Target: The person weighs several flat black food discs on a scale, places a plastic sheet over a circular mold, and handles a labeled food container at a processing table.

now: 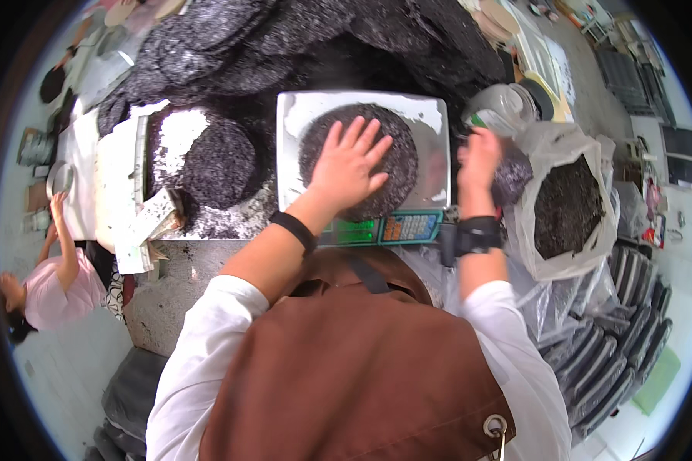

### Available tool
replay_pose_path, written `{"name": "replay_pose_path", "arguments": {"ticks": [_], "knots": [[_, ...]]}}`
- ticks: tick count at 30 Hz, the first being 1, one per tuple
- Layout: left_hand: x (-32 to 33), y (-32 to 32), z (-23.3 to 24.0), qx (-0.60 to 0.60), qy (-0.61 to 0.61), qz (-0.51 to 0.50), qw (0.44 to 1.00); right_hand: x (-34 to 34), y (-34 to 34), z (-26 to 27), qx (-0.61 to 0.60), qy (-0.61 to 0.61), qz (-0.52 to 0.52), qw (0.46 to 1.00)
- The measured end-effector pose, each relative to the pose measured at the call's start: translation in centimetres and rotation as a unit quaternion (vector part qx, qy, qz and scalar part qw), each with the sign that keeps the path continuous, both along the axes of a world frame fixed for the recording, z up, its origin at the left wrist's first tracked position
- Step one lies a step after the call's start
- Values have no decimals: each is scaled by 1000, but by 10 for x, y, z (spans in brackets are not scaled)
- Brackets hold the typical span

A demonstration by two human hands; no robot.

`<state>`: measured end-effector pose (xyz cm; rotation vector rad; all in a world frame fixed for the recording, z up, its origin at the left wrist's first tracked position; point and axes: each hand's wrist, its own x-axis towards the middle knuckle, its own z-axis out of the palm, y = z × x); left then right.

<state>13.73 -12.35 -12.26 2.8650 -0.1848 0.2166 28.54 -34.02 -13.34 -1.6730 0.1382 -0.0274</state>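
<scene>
My left hand (350, 164) lies with fingers spread on a round, dark cake (401, 138), which looks like dried seaweed. The cake rests on the metal pan (432, 184) of a digital weighing scale, whose keypad (410, 227) and lit green display face me. Just past the pan's right edge is my right hand (480, 158), blurred, with curled fingers. A dark purplish clump (513, 173) sits right beside it; whether the fingers grip anything is unclear. Further right stands a plastic bag (597, 242) of dark, loose flakes (571, 207).
A large heap of dark round sheets (236, 40) rises behind the scale. Left of it lies another round cake (219, 164) near a bundle of paper slips (153, 222). A clear plastic jar (501, 106) stands back right. At far left is another person (66, 288); wrapped black packs (600, 369) lie lower right.
</scene>
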Motion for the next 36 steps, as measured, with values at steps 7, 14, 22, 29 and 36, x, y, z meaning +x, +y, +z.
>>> {"name": "replay_pose_path", "arguments": {"ticks": [7, 14, 22, 29, 36], "knots": [[1, 2, 9, -51, -25, -33, 998, 47, -88, -13, -436, -225, 127, 862], [-38, 58, -2, -223, -40, 231, 946, -91, 22, -6, -51, 162, 287, 943], [-133, 119, 14, -633, -18, 311, 708, -124, 130, 51, 20, 82, 381, 921], [-228, 241, 10, -787, 15, 317, 529, -177, 254, 60, -81, 29, 535, 840], [-268, 332, -4, -863, -102, 378, 321, -193, 295, 75, -34, 185, 499, 846]]}}
